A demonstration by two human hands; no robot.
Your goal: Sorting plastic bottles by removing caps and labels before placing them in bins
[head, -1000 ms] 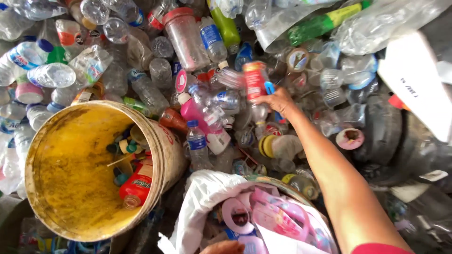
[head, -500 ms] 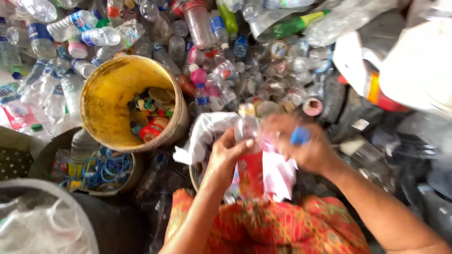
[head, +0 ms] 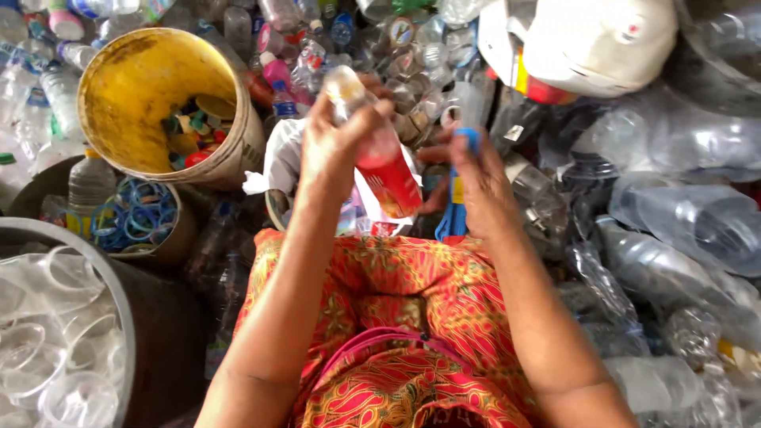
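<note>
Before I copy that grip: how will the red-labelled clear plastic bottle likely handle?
The clear plastic bottle with the red label looks empty, so probably light for its size. Its thin wall under the left hand may dent when squeezed. Round-bodied, it would likely roll if laid down. The right hand holds a blue-handled tool.

No bare floor showing anywhere, it's all buried under a heap of clear plastic bottles [head: 682, 238]. On the left there's a yellow-stained bucket [head: 119, 87] with loose caps in it, and just below it a smaller tub of blue rings [head: 139, 218]. A dark bin of clear cups [head: 55, 333] sits bottom left. Big white jug [head: 602, 40] up top right. Soft, even daylight, no hard shadows.
</note>
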